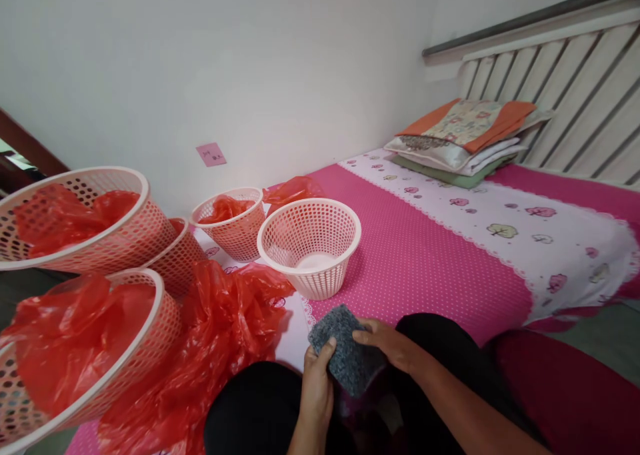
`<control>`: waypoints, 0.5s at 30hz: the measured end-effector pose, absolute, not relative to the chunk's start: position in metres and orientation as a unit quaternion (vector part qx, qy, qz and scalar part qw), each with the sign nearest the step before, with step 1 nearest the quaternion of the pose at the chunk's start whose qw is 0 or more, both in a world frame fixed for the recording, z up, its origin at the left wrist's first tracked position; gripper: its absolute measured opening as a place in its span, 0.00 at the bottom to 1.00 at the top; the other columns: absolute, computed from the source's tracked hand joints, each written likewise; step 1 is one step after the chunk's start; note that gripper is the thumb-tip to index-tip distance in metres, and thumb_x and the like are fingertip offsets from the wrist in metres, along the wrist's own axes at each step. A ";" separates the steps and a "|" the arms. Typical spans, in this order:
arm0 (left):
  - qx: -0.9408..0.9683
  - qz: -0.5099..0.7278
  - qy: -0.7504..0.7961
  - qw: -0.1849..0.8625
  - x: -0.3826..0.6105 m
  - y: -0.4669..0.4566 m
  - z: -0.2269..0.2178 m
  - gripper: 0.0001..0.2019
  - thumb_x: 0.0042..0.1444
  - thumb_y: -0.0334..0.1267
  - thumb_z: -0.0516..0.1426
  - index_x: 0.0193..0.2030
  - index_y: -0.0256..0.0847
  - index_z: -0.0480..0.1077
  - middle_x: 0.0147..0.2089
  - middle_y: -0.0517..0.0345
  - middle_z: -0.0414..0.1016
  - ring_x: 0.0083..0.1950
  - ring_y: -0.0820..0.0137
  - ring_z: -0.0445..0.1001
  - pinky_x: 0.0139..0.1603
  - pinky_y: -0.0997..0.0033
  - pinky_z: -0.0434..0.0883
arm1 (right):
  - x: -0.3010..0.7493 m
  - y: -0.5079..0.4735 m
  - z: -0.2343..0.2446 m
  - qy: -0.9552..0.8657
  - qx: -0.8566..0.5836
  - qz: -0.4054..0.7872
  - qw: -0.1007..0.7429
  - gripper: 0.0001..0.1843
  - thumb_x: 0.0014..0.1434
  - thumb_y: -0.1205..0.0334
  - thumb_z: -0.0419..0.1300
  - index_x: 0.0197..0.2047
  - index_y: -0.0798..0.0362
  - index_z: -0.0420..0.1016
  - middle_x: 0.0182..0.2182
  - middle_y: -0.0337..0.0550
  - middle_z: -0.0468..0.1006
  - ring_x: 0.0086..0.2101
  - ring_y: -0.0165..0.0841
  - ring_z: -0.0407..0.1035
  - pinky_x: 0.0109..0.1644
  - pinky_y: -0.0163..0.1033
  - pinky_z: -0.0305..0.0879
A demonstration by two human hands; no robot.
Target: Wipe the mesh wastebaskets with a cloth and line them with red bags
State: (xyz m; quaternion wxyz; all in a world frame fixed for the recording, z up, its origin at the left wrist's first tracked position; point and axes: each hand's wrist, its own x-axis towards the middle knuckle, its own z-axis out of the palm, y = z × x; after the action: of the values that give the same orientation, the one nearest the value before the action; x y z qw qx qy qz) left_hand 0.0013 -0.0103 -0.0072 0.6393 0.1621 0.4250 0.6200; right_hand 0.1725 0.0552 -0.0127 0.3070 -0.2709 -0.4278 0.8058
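Note:
A folded grey cloth is held between both hands over the lap. My left hand grips its lower left side, with the thumb pressed on top. At the upper right edge my right hand pinches the cloth, and its other fingers are partly hidden underneath. Just beyond the hands stands a pale pink plastic basket, upright and with nothing seen inside. Crumpled red plastic bags lie to the left of the hands.
Several more pink baskets hold red bags, among them a large one, a front one and a back one. Folded cushions and covers are stacked at the far right. A pink dotted sheet covers the surface beside the white wall.

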 end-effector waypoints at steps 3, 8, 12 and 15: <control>0.205 0.595 0.429 0.648 0.005 -0.012 -0.005 0.24 0.52 0.48 0.71 0.50 0.33 0.81 0.48 0.41 0.86 0.56 0.48 0.82 0.60 0.53 0.76 | 0.168 0.047 -0.011 -0.400 -0.257 0.829 0.295 0.25 0.54 0.47 0.75 0.50 0.54 0.83 0.43 0.50 0.87 0.47 0.47 0.81 0.61 0.55 0.69; 0.273 0.578 0.448 0.625 0.008 -0.013 0.001 0.28 0.57 0.58 0.65 0.53 0.34 0.81 0.50 0.41 0.85 0.56 0.49 0.81 0.61 0.50 0.74 | 0.165 0.047 -0.015 -0.377 -0.242 0.843 0.296 0.28 0.51 0.50 0.77 0.50 0.58 0.82 0.42 0.52 0.87 0.42 0.44 0.82 0.59 0.53 0.71; 0.301 0.587 0.506 0.556 0.005 -0.011 -0.001 0.29 0.54 0.62 0.65 0.51 0.40 0.80 0.52 0.45 0.84 0.57 0.52 0.79 0.61 0.55 0.73 | 0.178 0.051 -0.010 -0.373 -0.237 0.846 0.298 0.27 0.50 0.52 0.78 0.49 0.58 0.82 0.40 0.52 0.87 0.39 0.43 0.83 0.51 0.47 0.76; 0.302 0.595 0.546 0.506 -0.001 -0.007 -0.009 0.28 0.50 0.66 0.66 0.44 0.42 0.80 0.46 0.48 0.84 0.49 0.58 0.80 0.49 0.64 0.75 | 0.198 0.063 0.001 -0.315 -0.298 0.824 0.365 0.23 0.53 0.53 0.77 0.47 0.57 0.82 0.37 0.51 0.88 0.37 0.43 0.84 0.47 0.47 0.79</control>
State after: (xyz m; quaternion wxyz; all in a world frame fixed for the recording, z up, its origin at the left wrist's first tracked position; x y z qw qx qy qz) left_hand -0.0006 -0.0074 -0.0092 0.5064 0.3022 0.5465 0.5947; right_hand 0.1977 0.0631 0.0009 0.3654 -0.2977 -0.3147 0.8239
